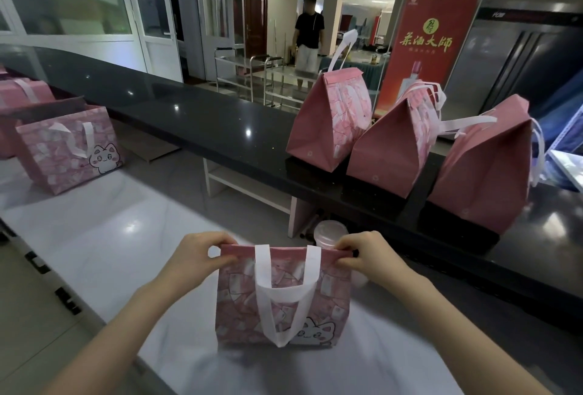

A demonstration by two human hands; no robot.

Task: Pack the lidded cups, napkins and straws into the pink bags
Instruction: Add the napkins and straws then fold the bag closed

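A pink bag (239,303) with a cartoon cat and white handles stands upright on the white counter in front of me. My left hand (198,255) pinches its top left corner. My right hand (366,252) pinches its top right corner, so the top edge is pressed flat. Just behind the bag a clear lidded cup (329,232) shows only its lid. Three folded-shut pink bags (328,123) (391,148) (485,167) stand in a row on the black ledge at the right. No napkins or straws are visible.
Another cat bag (67,150) stands open at the far left of the white counter (104,236), with more pink bags (22,94) behind it. The black ledge (189,116) runs across above the counter. A person (307,34) stands far back near metal trolleys.
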